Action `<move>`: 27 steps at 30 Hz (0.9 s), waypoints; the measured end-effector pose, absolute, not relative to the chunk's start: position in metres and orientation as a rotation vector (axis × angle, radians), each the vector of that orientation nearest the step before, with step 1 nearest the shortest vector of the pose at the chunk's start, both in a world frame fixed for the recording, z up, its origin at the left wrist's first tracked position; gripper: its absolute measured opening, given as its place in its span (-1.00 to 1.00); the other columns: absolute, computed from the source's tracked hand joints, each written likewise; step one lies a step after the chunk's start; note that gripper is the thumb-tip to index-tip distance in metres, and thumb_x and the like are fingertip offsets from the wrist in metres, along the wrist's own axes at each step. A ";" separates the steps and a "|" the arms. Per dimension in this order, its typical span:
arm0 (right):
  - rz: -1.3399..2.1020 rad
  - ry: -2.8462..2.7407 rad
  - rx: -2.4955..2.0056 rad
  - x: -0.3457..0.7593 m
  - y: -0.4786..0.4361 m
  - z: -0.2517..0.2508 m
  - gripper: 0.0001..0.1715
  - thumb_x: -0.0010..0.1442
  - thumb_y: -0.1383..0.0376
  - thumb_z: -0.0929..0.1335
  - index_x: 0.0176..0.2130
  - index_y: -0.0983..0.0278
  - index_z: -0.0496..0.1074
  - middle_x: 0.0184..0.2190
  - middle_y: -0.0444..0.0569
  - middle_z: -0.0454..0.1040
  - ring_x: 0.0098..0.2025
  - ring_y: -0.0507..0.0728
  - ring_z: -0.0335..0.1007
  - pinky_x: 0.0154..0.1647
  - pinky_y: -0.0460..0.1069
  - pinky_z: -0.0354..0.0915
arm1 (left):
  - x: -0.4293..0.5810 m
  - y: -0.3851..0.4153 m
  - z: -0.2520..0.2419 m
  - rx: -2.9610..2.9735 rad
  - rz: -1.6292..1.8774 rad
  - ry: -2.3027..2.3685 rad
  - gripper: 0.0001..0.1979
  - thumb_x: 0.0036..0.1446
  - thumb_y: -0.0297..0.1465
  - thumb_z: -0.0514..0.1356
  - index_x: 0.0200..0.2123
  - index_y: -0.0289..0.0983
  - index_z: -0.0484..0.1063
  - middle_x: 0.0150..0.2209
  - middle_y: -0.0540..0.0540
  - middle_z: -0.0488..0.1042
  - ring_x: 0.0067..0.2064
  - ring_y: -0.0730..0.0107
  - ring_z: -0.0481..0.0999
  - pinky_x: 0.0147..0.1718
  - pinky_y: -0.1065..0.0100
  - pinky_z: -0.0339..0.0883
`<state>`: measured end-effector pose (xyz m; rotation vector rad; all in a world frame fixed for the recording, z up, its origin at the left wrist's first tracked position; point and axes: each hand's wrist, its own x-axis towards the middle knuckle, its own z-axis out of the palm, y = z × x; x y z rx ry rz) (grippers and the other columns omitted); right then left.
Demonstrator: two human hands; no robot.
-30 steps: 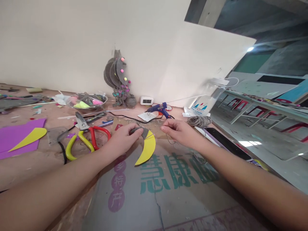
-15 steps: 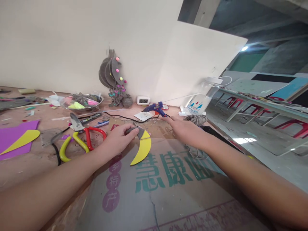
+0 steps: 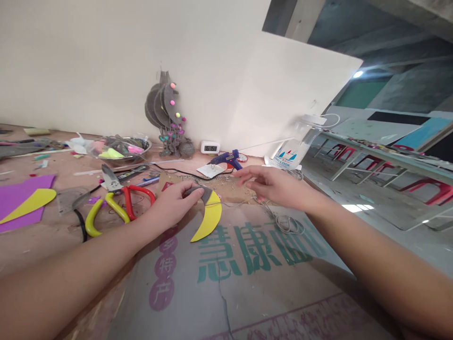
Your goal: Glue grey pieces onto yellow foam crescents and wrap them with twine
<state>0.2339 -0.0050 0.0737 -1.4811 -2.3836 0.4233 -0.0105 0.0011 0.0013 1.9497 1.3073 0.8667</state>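
Observation:
My left hand point(image 3: 179, 200) pinches the grey-wrapped upper end of a yellow crescent cutout point(image 3: 208, 219), its lower tip pointing toward me. From the wrapped part, a thin grey cord point(image 3: 240, 204) runs right to a loose tangle below my other hand. My right hand point(image 3: 274, 186) hovers over the cord with its fingers apart, and I see nothing held in it. Just beyond those fingertips a blue glue gun point(image 3: 225, 159) rests with its nozzle over a white paper piece point(image 3: 211, 170).
Red-and-yellow-handled pliers point(image 3: 120, 196) and purple sheet point(image 3: 24, 200) with a yellow cutout lie left. Behind stand a bowl of craft bits point(image 3: 120, 150), a grey hanging ornament point(image 3: 164, 113), a small clock point(image 3: 210, 147) and a clear plastic container point(image 3: 292, 146). A printed board point(image 3: 184, 302) covers the front.
My right hand has come away from the glue gun's handle, moving right and toward me, and its fingers have spread. My left hand keeps the crescent in nearly the same place.

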 end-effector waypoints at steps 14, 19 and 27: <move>0.528 -2.095 -1.333 0.232 0.002 0.074 -0.78 0.13 0.28 0.22 -0.43 0.32 0.38 -0.54 -0.11 0.37 -0.50 0.00 0.24 -0.45 -0.08 0.17 | -0.009 0.001 0.001 1.942 0.818 1.314 -0.70 0.12 -0.16 -0.02 -0.51 -0.24 0.19 -0.57 0.10 0.23 -0.59 0.55 0.18 -0.63 0.48 0.00; 0.832 -2.076 -1.332 0.208 -0.018 0.054 -0.51 0.12 0.13 0.31 0.03 0.21 0.23 -0.04 0.04 0.34 -0.44 -0.01 0.34 -0.51 -0.07 0.27 | -0.010 0.001 0.000 1.934 0.841 1.284 -0.70 0.13 -0.16 -0.03 -0.50 -0.24 0.21 -0.57 0.10 0.24 -0.58 0.54 0.18 -0.62 0.48 0.02; 1.358 -1.972 -1.231 0.191 -0.026 0.027 -0.51 0.14 0.26 0.29 0.03 0.16 0.06 -0.24 -0.10 0.37 -0.60 -0.08 0.29 -0.52 -0.06 0.34 | -0.009 0.000 0.003 1.925 0.870 1.262 -0.71 0.12 -0.19 -0.01 -0.53 -0.25 0.18 -0.58 0.10 0.22 -0.59 0.55 0.15 -0.62 0.48 0.01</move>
